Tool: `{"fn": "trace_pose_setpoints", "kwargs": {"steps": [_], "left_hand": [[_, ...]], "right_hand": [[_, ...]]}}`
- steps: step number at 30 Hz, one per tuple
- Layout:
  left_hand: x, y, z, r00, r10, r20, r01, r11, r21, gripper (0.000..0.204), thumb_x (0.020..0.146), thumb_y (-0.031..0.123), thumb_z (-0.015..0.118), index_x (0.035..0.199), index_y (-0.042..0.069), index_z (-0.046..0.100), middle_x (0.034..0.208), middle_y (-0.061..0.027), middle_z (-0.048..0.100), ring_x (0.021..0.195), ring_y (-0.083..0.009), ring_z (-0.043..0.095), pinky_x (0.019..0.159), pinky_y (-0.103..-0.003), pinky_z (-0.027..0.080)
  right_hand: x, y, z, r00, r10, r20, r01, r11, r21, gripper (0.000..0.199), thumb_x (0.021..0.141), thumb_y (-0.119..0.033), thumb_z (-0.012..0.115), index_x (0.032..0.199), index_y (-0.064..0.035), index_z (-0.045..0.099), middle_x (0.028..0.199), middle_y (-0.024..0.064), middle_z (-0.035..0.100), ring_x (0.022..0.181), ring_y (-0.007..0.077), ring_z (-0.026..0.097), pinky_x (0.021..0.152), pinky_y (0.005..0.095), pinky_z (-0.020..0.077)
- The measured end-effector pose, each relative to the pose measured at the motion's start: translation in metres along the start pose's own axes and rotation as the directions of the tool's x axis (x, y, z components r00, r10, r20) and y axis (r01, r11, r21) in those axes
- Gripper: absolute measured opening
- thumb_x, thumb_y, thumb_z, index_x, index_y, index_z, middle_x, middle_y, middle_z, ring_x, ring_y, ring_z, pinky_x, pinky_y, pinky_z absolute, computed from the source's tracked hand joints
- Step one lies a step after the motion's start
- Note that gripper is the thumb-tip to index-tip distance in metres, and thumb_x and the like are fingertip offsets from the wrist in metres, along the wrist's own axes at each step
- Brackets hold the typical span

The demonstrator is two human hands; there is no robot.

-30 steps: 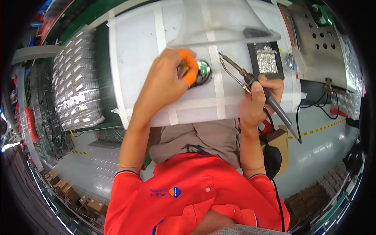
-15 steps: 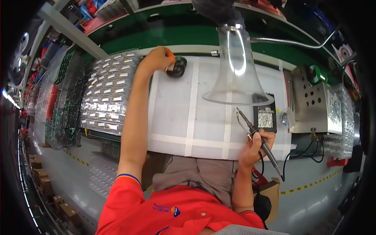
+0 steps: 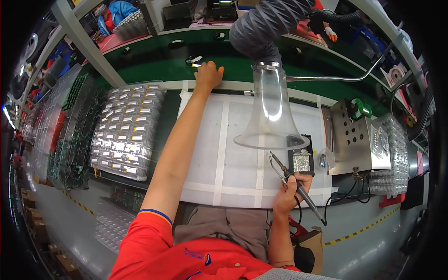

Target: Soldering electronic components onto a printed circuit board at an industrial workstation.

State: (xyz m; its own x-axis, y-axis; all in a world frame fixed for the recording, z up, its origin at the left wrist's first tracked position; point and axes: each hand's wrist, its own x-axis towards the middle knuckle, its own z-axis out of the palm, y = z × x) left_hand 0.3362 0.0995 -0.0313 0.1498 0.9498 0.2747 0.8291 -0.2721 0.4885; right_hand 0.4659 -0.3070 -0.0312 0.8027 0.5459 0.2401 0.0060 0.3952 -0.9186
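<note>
My left hand (image 3: 208,75) reaches over the green belt (image 3: 154,62) at the far side, its fingers apart. Just beyond its fingertips, to the left, a small black coiled part with a white label (image 3: 193,59) rests on the belt. My right hand (image 3: 290,189) is closed around a soldering iron (image 3: 305,197) with a thin curved metal tube along its front. The iron's tip points up and left over the white work mat (image 3: 200,144), below a clear fume-extraction hood (image 3: 269,112). By the iron lies a black tray of silvery bits (image 3: 301,161).
Stacked clear trays with white-labelled parts (image 3: 123,126) stand left of the mat. A perforated metal box (image 3: 347,135) and a green solder spool (image 3: 360,108) sit at right. The hood's grey hose (image 3: 266,30) hangs overhead. Other black parts (image 3: 176,44) lie along the belt.
My left hand has moved from the mat's far left corner onto the belt and let go of the black coiled part. The right hand still holds the iron. The whole view has shifted.
</note>
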Motion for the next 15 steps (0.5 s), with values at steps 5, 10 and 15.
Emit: {"fn": "trace_pose_setpoints", "kwargs": {"steps": [5,10,15], "left_hand": [[0.036,-0.01,0.019,0.988,-0.121,-0.101,0.142,0.96,0.24,0.05,0.085,0.04,0.062,0.116,0.001,0.054,0.119,-0.0221,0.052,0.119,-0.0395,0.044,0.097,-0.054,0.033],[0.099,-0.02,0.039,0.978,0.102,-0.181,-0.051,0.962,0.268,0.061,0.08,0.05,0.061,0.119,0.003,0.057,0.126,-0.0221,0.046,0.123,-0.0387,0.038,0.1,-0.055,0.031],[0.171,-0.022,0.091,0.577,0.648,-0.496,-0.798,0.576,-0.177,0.041,0.085,0.036,0.059,0.114,0.007,0.062,0.122,-0.0126,0.055,0.112,-0.0246,0.051,0.094,-0.045,0.043]], "right_hand": [[0.003,0.0,0.0,0.999,0.018,-0.033,-0.019,1.0,-0.022,0.016,0.083,-0.006,0.054,0.09,-0.0079,0.039,0.075,0.0017,0.041,0.054,0.0065,0.036,0.044,0.0202,0.0295],[0.003,0.002,0.003,0.999,0.039,-0.016,-0.039,0.999,-0.005,0.018,0.082,-0.009,0.055,0.087,-0.0071,0.039,0.072,0.0019,0.038,0.059,0.0075,0.04,0.048,0.0197,0.0343],[0.001,0.004,-0.003,0.995,0.077,-0.07,-0.083,0.993,-0.088,0.029,0.08,-0.022,0.061,0.087,-0.0058,0.037,0.075,0.0038,0.042,0.067,0.0114,0.042,0.064,0.0241,0.0385]]}}
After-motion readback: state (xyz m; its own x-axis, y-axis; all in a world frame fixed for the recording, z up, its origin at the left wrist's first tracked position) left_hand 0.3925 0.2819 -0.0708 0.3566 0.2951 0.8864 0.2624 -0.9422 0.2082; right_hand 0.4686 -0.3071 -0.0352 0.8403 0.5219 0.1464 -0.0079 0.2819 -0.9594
